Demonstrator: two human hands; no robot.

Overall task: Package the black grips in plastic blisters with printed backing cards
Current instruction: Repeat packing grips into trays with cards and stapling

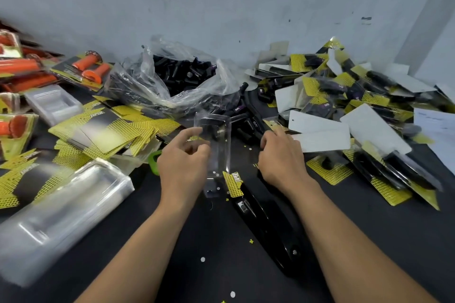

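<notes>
A scuffed grey wall point(221, 2) backs a dark counter point(369, 241) crowded with packing stock. Much is done: well to the right of the right hand point(280, 160) lies a heap of finished packs point(357, 96). Much is left too: beyond both hands a plastic bag point(147, 86) is full of black grips point(182, 74), with backing cards point(105, 130) and empty blisters point(61, 204) stacked out past the left hand point(183, 162).

The left hand pinches a clear blister point(216, 150) standing between the hands. A dark grip seems to sit in its top, though glare blurs this. The right hand's fingers curl downward; I cannot tell whether they grasp anything. A green object point(154, 162) is half hidden behind the left hand, and the long black piece point(266, 224) under the right wrist is unidentifiable.
</notes>
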